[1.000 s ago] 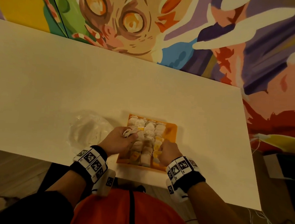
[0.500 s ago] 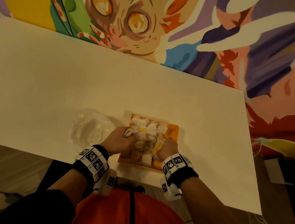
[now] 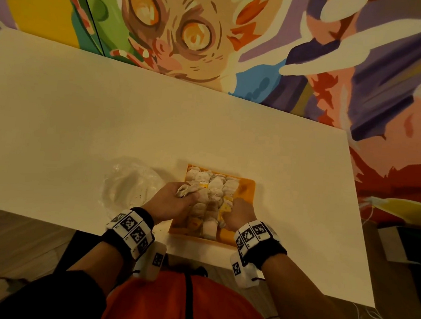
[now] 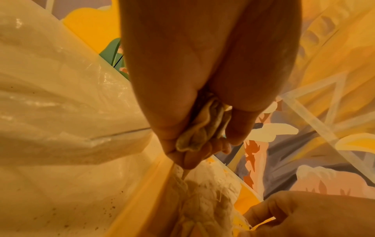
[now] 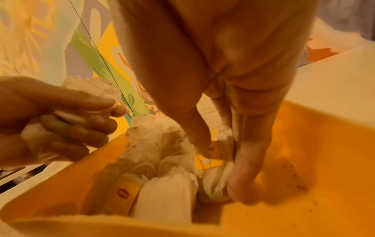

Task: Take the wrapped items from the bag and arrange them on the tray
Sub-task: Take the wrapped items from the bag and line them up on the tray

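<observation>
An orange tray (image 3: 247,192) (image 5: 316,144) sits near the table's front edge, filled with rows of white wrapped items (image 3: 214,190) (image 5: 164,189), some with yellow tags. My left hand (image 3: 173,203) (image 5: 52,128) hovers over the tray's left edge and grips a bunch of wrapped items (image 3: 186,189) (image 4: 201,129). My right hand (image 3: 238,213) (image 5: 221,149) reaches into the tray's near right part and pinches one wrapped item (image 5: 213,181) lying there between thumb and fingers. A clear plastic bag (image 3: 129,188) (image 4: 61,96) lies flat to the left of the tray.
The cream table (image 3: 81,124) stretches wide to the left and back, ending against a painted wall (image 3: 214,33). Its right edge drops off near boxes on the floor (image 3: 404,242). Dark crumbs speckle the tray floor (image 5: 294,178).
My right hand has slid left and deeper into the tray onto an item. My left hand holds the same bunch almost in place.
</observation>
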A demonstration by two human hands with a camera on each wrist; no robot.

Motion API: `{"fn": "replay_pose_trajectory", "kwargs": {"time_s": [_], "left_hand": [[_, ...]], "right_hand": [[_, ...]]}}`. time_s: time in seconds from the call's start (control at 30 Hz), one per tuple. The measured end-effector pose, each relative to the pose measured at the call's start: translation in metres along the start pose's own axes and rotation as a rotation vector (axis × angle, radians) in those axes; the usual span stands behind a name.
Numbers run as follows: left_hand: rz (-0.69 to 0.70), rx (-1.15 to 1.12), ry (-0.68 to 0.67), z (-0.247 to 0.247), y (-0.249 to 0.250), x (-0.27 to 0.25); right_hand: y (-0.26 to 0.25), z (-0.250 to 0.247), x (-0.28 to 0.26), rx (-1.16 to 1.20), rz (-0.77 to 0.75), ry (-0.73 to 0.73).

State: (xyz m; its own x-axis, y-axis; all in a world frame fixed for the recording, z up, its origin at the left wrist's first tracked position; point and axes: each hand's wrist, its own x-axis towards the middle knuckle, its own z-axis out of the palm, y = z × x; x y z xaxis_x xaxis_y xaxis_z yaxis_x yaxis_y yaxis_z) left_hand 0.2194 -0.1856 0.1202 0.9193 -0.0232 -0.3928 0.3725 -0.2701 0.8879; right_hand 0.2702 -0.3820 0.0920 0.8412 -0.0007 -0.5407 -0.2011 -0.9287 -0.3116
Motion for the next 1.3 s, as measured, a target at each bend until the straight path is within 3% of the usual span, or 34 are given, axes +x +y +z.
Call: {"fn": "replay_pose_trajectory", "kwargs": {"time_s": [0.07,0.2,0.33,0.47,0.63,0.87,1.07,1.3], "left_hand": [[-0.001,-0.047,-0.024,-0.002,0.001,-0.002],[-0.023,-0.161,-0.053,-0.004,0.009,-0.008],[-0.018,-0.227,-0.094,-0.006,0.017,-0.011],[0.009,-0.245,-0.17,-0.005,0.025,-0.015],[0.019,-0.258,-0.182,-0.004,0.027,-0.017],[-0.021,-0.19,-0.058,-0.011,0.015,-0.012],[0.211,-0.008,0.045,-0.01,0.021,-0.004],[0.289,-0.035,0.096,0.001,0.018,0.002]], "right_hand": [[0.0,-0.008,-0.006,-0.07,-0.019,-0.07],[-0.008,-0.023,-0.016,-0.003,-0.056,0.066],[-0.025,-0.039,-0.028,0.29,-0.353,0.177],[-0.045,-0.039,-0.042,0.521,-0.536,0.027],[-0.047,-0.032,-0.037,0.524,-0.533,0.081],[-0.029,-0.033,-0.029,0.677,-0.546,0.158],[-0.023,-0.032,-0.03,0.532,-0.608,0.155],[-0.021,-0.023,-0.031,0.591,-0.536,0.098]]}}
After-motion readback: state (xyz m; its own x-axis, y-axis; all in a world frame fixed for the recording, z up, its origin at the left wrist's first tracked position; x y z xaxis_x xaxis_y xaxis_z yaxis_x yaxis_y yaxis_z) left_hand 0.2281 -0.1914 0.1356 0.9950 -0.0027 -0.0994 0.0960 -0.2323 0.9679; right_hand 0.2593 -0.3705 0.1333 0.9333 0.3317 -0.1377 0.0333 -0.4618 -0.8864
